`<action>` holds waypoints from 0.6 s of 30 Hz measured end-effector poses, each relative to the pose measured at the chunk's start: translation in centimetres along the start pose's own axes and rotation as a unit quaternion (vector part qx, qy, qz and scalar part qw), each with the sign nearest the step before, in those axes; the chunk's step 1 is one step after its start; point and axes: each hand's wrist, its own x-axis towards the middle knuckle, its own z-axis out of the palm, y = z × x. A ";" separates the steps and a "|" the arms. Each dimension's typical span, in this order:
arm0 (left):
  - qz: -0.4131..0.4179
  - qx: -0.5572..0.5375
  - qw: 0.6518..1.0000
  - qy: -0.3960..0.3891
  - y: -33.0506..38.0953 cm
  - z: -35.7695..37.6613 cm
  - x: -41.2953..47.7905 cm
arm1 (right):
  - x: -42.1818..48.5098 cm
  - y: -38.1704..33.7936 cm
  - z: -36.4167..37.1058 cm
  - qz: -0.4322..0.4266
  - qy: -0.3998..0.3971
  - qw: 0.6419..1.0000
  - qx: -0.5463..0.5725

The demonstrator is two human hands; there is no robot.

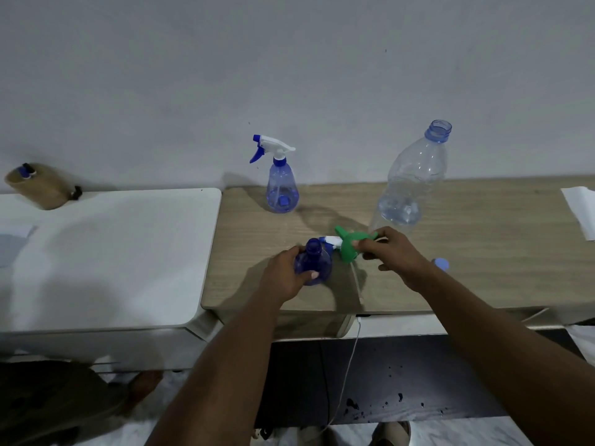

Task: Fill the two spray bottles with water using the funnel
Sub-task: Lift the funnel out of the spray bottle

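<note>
On the wooden table (483,246), my left hand (285,278) grips an open blue spray bottle (314,263) that has no sprayer on its neck. My right hand (391,252) holds a green funnel (349,247) tilted just right of that bottle's mouth. The removed white and blue sprayer head (330,241) lies behind the bottle, its thin tube (357,283) trailing toward the table's front edge. A second blue spray bottle (281,185) stands upright near the wall with its sprayer on. A large clear water bottle (410,185), uncapped and holding a little water, stands at the back right.
A blue cap (440,263) lies by my right wrist. White paper (581,209) sits at the table's far right. A white cabinet (106,252) adjoins on the left, with a tan pouch (40,186) on it. A white cable (347,375) hangs below the table edge.
</note>
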 end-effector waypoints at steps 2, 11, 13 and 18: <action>-0.006 0.007 1.000 0.002 0.0 0.0 0.1 | -0.4 1.8 -0.3 -0.013 0.057 0.998 0.000; -0.021 0.016 1.000 0.001 0.3 0.0 0.1 | -1.9 8.6 0.8 0.005 0.188 0.976 -0.108; -0.020 0.014 1.000 -0.001 0.4 -0.1 0.0 | -1.7 9.2 1.2 0.013 0.185 0.963 -0.195; -0.019 0.014 1.000 -0.002 0.7 -0.2 -0.3 | -1.4 9.2 2.2 -0.001 0.195 0.933 -0.302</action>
